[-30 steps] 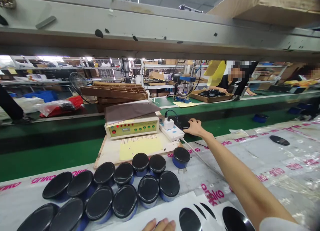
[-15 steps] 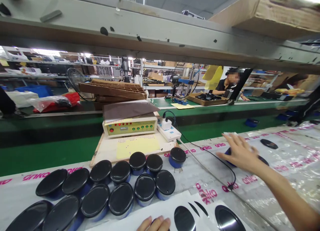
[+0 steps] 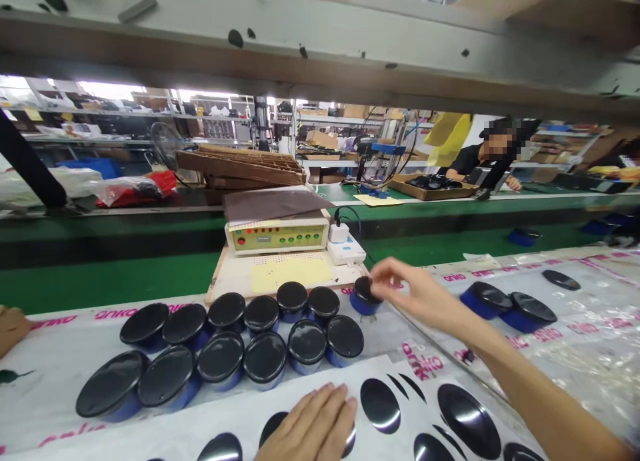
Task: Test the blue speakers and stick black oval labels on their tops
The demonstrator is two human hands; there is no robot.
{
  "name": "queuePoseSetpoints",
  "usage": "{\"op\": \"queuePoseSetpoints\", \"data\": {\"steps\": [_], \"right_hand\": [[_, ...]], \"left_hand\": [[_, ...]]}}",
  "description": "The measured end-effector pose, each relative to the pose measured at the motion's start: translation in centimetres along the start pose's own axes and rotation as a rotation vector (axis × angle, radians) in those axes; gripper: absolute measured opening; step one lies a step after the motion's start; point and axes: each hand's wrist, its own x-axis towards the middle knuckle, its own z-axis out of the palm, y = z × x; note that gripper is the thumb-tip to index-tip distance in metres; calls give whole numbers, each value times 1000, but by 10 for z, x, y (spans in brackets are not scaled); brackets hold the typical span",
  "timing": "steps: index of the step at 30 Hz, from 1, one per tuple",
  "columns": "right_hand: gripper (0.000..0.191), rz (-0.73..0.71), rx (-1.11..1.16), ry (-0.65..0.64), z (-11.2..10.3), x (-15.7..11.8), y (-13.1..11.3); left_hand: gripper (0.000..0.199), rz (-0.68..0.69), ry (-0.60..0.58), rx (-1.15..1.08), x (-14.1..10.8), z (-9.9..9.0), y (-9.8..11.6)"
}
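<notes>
My left hand (image 3: 313, 424) lies flat with fingers stretched out on a white sheet (image 3: 385, 374) of glossy black round discs (image 3: 380, 406), partly covering some of them. My right hand (image 3: 413, 291) reaches in from the right. Its thumb and fingers curl together at the right rim of a round blue pot with a black top (image 3: 364, 294), which stands on the bench. Several similar black-topped blue pots (image 3: 265, 359) stand in two rows to the left of it. Two more blue pots (image 3: 525, 312) sit further right, near a black disc (image 3: 561, 279).
A control box (image 3: 277, 238) with buttons stands on a board behind the pots, beside a white power strip (image 3: 346, 251). A cable crosses the plastic-covered bench. Another person's hand (image 3: 11, 329) shows at the left edge. A green conveyor (image 3: 150, 268) runs behind; a person (image 3: 493, 151) sits beyond. A shelf beam hangs overhead.
My right hand has moved left from the two right-hand pots to the single pot near the power strip. My left hand shows more fully on the sheet. Another person's hand has appeared at the left.
</notes>
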Motion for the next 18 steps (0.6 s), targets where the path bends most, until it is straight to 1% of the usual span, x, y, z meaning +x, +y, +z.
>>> {"op": "queuePoseSetpoints", "data": {"steps": [1, 2, 4, 5, 7, 9, 12, 18], "right_hand": [[11, -89, 64, -152, -1, -20, -10], [10, -189, 157, -346, 1, -37, -18], [24, -285, 229, -527, 12, -61, -29], [31, -311, 236, -570, 19, -66, -32], [37, -336, 202, -593, 32, -68, -32], [37, -366, 166, -619, 40, -62, -29], [36, -402, 116, -631, 40, -54, -29], [36, -489, -19, -574, 36, -61, -36]], "left_hand": [[37, 26, -19, -1, 0, -3, -2], [40, 58, -36, -5, 0, -6, -5], [43, 111, -56, -30, 1, -9, -8], [44, 114, -55, -44, 1, -10, -9], [48, 86, -64, -75, 2, -11, -10], [53, 71, -94, -106, 3, -12, -9], [58, 69, -156, -121, 4, -13, -9], [58, 62, -142, -109, 3, -13, -10]]}}
